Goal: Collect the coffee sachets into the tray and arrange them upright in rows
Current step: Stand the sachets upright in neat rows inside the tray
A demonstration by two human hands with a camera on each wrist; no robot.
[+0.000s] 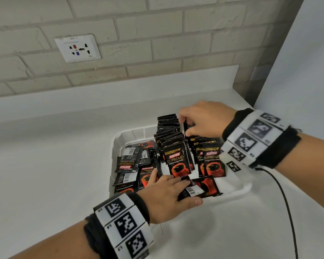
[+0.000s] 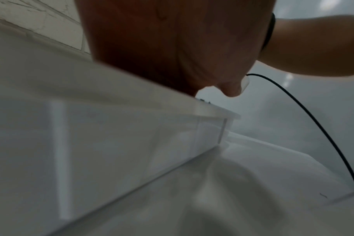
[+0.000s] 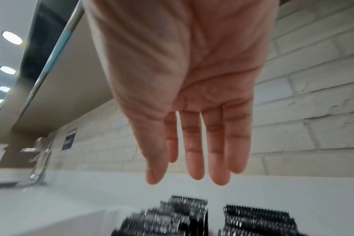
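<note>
A white tray (image 1: 236, 193) on the counter holds black Kopiko coffee sachets. Two rows stand upright, a middle row (image 1: 173, 146) and a right row (image 1: 209, 156). A loose pile (image 1: 133, 165) lies flat in the tray's left part. My left hand (image 1: 192, 191) pinches a flat sachet (image 1: 204, 186) at the tray's near edge, fingers on top and thumb along its near side. My right hand (image 1: 185, 126) hovers over the far end of the rows. In the right wrist view its fingers (image 3: 194, 159) hang straight and hold nothing above the sachet tops (image 3: 257, 218).
The tray's outer wall (image 2: 111, 135) fills the left wrist view. A black cable (image 1: 282, 195) runs over the counter right of the tray. A brick wall with a socket (image 1: 78, 48) stands behind, and a white side wall (image 1: 307, 53) closes the right.
</note>
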